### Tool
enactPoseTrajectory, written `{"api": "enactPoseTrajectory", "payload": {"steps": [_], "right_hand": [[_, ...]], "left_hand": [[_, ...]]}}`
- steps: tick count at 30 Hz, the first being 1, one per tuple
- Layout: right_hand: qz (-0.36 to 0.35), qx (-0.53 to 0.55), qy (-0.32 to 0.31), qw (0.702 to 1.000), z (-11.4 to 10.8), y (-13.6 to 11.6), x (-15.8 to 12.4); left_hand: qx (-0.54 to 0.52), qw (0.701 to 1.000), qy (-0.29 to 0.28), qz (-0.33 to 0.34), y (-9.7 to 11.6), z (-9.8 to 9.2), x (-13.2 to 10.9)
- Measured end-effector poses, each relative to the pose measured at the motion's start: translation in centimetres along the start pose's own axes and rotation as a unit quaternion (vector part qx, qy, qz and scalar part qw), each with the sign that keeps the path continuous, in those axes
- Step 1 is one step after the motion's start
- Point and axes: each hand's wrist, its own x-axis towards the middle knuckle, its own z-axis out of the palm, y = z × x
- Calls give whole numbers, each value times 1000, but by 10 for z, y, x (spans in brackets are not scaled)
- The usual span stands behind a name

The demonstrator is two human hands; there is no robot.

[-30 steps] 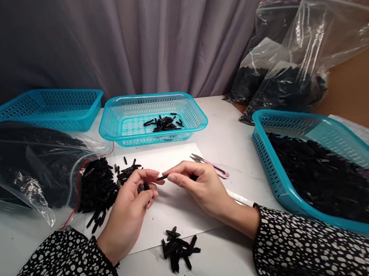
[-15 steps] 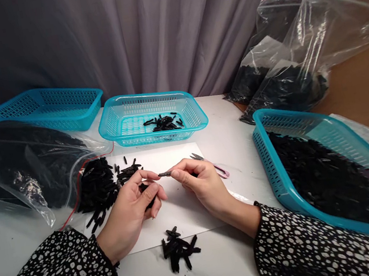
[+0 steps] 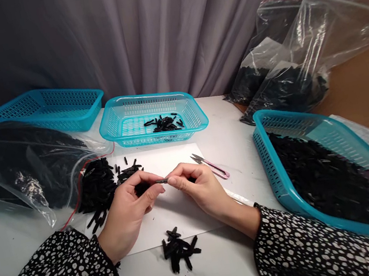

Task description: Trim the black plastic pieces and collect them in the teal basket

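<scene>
Between the fingertips of both hands is a small, slim black strip (image 3: 162,181), lying nearly level; its exact kind cannot be made out. My left hand (image 3: 135,203) pinches its left end with thumb and forefinger, and more black pieces show dark behind those fingers. On the other end, my right hand (image 3: 198,188) is closed, thumb against forefinger, with something dark at its curled fingers. Both hands hover over a white sheet (image 3: 184,219). A heap of similar black pieces (image 3: 96,187) is beside my left hand, and a smaller pile (image 3: 179,250) lies below the hands.
Pink-handled thread snips (image 3: 213,166) lie beyond my right hand. A blue basket (image 3: 156,138) holds some black pieces; another basket (image 3: 268,166) at right holds many. A third basket (image 3: 91,118) stands behind a plastic bag (image 3: 26,170) at left. Zip bags (image 3: 312,53) stand back right.
My left hand has moved slightly right, and its thumb has come up to the strip. The fingertips of both hands are now closer together around it.
</scene>
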Motion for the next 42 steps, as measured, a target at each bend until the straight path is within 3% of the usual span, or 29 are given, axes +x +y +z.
{"api": "enactPoseTrajectory", "payload": {"steps": [3, 7, 10, 12, 15, 18, 21, 25, 28, 29, 31, 33, 35, 38, 42], "right_hand": [[7, -14, 2, 1000, 0, -1, 3], [-11, -30, 120, 992, -4, -17, 30], [-102, -97, 179, 974, -8, -38, 71], [-152, -184, 222, 945, -9, -49, 99], [-130, -317, 179, 922, -8, -58, 118], [-139, -446, 113, 877, -6, -58, 96], [-32, -573, 26, 819, -11, -53, 48], [49, -598, -6, 800, -27, -40, -4], [71, -591, -28, 803, -34, -33, -19], [68, -575, -28, 815, -35, -31, -20], [44, -483, -16, 874, -35, -29, -19], [20, -297, 4, 955, -33, -29, -15], [17, -87, 16, 996, -31, -29, -9], [9, 120, 39, 992, -25, -30, 1], [-9, 199, 24, 980, -11, -27, 7]], "left_hand": [[-16, 1000, 11, -6, 0, -1, 1], [-6, 1000, -1, -2, 0, -2, -1], [19, 1000, -13, 19, -2, -3, -2], [21, 999, -17, 31, -3, -4, -2], [13, 999, -20, 32, -3, -5, -1], [9, 999, -18, 37, -3, -5, -1], [-1, 999, -16, 48, -3, -4, -1], [-13, 998, -22, 56, -4, -2, -1], [-11, 998, -22, 62, -4, -2, -1], [-9, 998, -20, 63, -3, -1, -2], [-3, 998, -15, 63, -2, -1, -3], [9, 998, -10, 63, -1, -1, -4], [34, 997, -1, 68, -1, -1, -4], [81, 993, 19, 82, -1, -2, -3], [128, 986, 42, 100, -2, -4, -2]]}}
